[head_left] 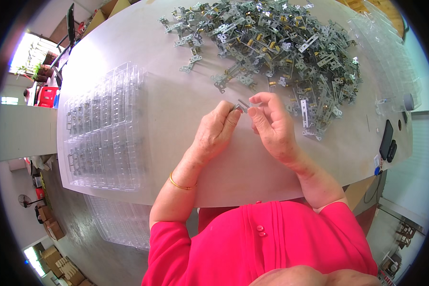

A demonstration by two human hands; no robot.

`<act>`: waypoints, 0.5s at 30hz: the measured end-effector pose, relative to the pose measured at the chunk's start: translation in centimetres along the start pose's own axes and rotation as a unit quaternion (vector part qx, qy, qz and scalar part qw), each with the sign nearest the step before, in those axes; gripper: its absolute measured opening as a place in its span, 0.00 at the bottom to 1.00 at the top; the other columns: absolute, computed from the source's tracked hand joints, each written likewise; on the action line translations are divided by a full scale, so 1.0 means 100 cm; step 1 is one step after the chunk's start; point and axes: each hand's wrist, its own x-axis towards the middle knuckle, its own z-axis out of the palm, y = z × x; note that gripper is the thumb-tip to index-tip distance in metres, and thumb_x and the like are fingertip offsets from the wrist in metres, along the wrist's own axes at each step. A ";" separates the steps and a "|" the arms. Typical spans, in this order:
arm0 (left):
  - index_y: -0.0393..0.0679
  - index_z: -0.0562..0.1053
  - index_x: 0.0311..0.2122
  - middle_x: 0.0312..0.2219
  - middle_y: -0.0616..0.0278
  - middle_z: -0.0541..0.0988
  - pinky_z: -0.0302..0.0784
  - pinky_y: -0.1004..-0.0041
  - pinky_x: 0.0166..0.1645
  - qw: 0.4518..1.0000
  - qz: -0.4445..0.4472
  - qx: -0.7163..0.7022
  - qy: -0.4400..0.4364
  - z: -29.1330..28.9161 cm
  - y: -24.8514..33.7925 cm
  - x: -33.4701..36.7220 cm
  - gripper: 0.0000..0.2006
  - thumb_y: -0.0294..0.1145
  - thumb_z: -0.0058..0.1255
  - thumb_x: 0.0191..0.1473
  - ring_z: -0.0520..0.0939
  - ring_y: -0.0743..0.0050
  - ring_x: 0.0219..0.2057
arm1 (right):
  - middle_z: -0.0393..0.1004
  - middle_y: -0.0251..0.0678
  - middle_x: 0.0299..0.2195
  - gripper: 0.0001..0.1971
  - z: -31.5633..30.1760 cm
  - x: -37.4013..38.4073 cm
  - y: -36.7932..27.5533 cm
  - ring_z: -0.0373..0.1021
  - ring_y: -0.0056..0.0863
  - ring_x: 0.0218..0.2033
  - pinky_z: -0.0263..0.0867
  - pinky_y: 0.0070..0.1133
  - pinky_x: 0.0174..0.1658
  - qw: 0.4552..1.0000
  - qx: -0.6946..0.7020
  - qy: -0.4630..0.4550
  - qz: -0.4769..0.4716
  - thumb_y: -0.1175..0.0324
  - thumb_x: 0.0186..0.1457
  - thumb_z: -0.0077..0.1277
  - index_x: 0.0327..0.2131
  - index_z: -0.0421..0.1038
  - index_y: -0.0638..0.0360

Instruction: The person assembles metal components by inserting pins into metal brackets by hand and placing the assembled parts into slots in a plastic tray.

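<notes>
My left hand (215, 127) is closed, pinching a small metal bracket (240, 107) between thumb and fingertips above the middle of the table. My right hand (274, 125) comes up against the bracket's other side, thumb and forefinger curled close to it. Whether the right fingertips grip the part or a second piece is too small to tell. Just beyond both hands spreads a large heap of silvery metal brackets (267, 43), some with brass-coloured pieces. One long slotted bracket (304, 107) lies at the heap's near edge, right of my right hand.
Clear plastic trays (105, 157) with compartments, several holding metal parts, lie on the table (176, 90) at left. More clear trays (391, 52) are stacked at the far right. A black phone (386, 139) and a clear bottle (394, 103) are near the right edge.
</notes>
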 end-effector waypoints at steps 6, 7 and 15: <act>0.37 0.70 0.38 0.23 0.54 0.73 0.71 0.68 0.32 0.995 0.084 0.059 0.012 0.005 -0.005 -0.001 0.08 0.32 0.48 0.65 0.72 0.64 0.24 | 0.68 0.28 0.28 0.03 -0.005 0.006 0.005 0.61 0.15 0.23 0.60 0.16 0.28 0.976 -0.157 -0.006 -0.153 0.73 0.63 0.53 0.39 0.73 0.59; 0.37 0.70 0.38 0.24 0.53 0.73 0.71 0.67 0.33 0.994 0.087 0.071 -0.001 0.005 -0.005 -0.001 0.08 0.32 0.49 0.65 0.73 0.63 0.24 | 0.68 0.28 0.28 0.03 -0.005 0.007 0.005 0.61 0.15 0.23 0.60 0.16 0.28 0.976 -0.157 -0.005 -0.153 0.73 0.63 0.53 0.39 0.73 0.59; 0.39 0.70 0.36 0.21 0.64 0.70 0.62 0.78 0.24 0.966 -0.110 -0.232 -0.042 -0.001 0.007 -0.001 0.12 0.38 0.45 0.67 0.68 0.78 0.20 | 0.66 0.23 0.25 0.04 -0.008 0.007 0.003 0.59 0.10 0.24 0.57 0.12 0.28 0.997 0.023 0.063 -0.031 0.70 0.64 0.53 0.37 0.72 0.59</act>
